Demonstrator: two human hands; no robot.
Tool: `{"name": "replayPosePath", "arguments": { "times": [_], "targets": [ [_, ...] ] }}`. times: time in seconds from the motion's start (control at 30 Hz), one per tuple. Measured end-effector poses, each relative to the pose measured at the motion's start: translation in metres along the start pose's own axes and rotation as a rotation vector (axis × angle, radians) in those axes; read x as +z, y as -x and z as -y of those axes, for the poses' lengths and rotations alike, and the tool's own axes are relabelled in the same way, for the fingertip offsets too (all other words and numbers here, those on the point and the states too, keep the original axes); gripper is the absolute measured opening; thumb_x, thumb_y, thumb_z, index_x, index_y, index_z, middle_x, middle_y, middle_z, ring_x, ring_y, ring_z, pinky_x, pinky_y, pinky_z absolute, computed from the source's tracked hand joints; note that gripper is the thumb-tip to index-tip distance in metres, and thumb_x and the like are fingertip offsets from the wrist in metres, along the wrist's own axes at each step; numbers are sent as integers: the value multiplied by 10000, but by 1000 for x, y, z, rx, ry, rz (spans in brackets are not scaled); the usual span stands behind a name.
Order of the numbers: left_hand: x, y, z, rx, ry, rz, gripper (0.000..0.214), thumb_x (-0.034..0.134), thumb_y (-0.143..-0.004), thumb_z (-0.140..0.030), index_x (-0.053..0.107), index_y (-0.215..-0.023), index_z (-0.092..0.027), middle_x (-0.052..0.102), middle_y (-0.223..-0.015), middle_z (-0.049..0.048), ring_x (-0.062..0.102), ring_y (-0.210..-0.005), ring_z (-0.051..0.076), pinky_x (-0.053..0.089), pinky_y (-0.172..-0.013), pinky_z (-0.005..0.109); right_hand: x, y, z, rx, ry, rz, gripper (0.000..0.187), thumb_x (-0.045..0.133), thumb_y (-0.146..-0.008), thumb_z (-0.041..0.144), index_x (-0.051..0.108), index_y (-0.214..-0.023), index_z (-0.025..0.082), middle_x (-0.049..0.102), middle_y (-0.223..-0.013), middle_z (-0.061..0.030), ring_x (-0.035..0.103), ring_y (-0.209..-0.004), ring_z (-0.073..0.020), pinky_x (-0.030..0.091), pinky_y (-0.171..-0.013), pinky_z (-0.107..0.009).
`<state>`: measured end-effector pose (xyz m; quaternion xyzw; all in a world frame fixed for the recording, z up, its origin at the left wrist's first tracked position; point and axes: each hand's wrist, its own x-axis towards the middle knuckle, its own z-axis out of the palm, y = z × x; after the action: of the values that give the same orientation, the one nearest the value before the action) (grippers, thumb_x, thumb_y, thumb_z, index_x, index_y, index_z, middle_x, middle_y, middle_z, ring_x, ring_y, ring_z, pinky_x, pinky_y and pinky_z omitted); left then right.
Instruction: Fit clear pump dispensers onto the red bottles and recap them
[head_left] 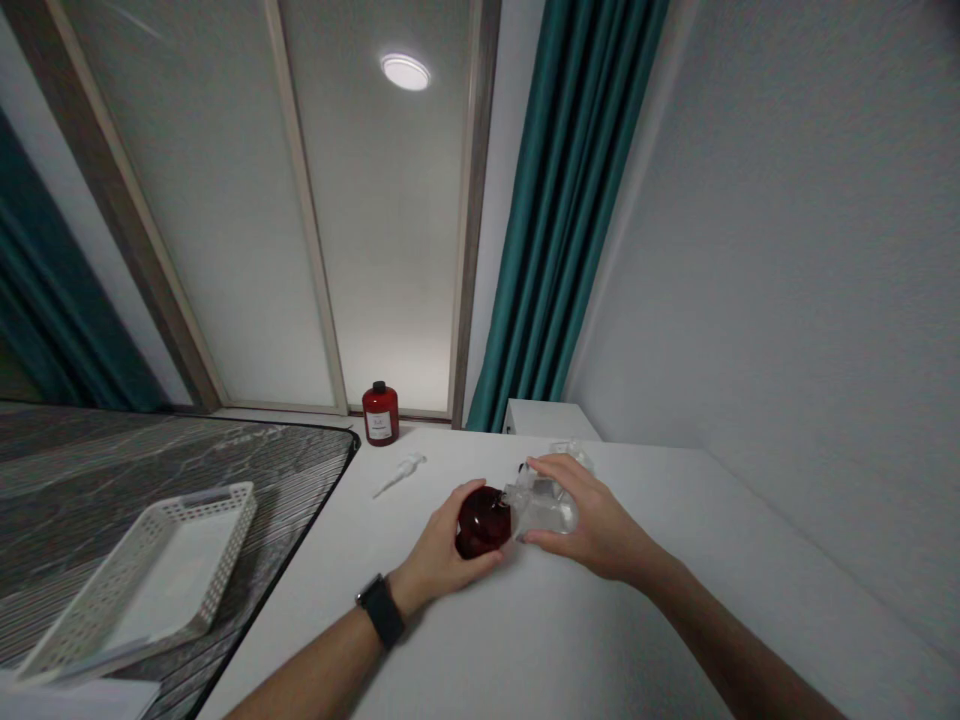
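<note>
My left hand (444, 545), with a dark watch on its wrist, is closed around a dark red bottle (484, 522). My right hand (592, 510) grips a clear bottle (551, 508) lying tilted, its narrow end pointing left at the red bottle's neck. The two mouths meet or nearly meet; whether they touch I cannot tell. Beyond my left hand, a white pump head (401, 473) with its tube lies on the white table (480, 640). Another clear object (574, 453) shows partly behind my right hand.
A second red bottle (380, 414) with a black cap and white label stands at the table's far left corner. To the left, a white perforated basket (202, 575) sits on a grey patterned surface (300, 450). A white cabinet (551, 418) and green curtain (562, 250) are behind the table.
</note>
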<state>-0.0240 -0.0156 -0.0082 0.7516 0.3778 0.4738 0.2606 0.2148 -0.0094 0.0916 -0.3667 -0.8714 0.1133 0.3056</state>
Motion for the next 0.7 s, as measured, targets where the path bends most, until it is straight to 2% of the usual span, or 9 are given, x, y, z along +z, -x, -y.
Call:
{"name": "replayPosePath", "arguments": {
  "times": [0.2, 0.7],
  "targets": [
    [0, 0, 0, 6, 16, -5, 777, 754, -734, -330, 376, -1396, -181, 547, -1352, 168, 567, -1229, 335, 440, -1074, 518, -1, -2, 0, 3, -10, 4, 702, 805, -744, 347, 506, -1368, 224, 582, -1312, -133, 562, -1233, -295, 482, -1052, -489],
    [0, 0, 4, 12, 34, -16, 778, 757, -737, -327, 375, -1401, -192, 536, -1364, 156, 561, -1234, 330, 439, -1076, 508, -2, -4, 1, 29, -18, 24, 695, 795, -747, 317, 504, -1370, 219, 576, -1323, -133, 555, -1237, -290, 464, -1064, -497]
  ]
}}
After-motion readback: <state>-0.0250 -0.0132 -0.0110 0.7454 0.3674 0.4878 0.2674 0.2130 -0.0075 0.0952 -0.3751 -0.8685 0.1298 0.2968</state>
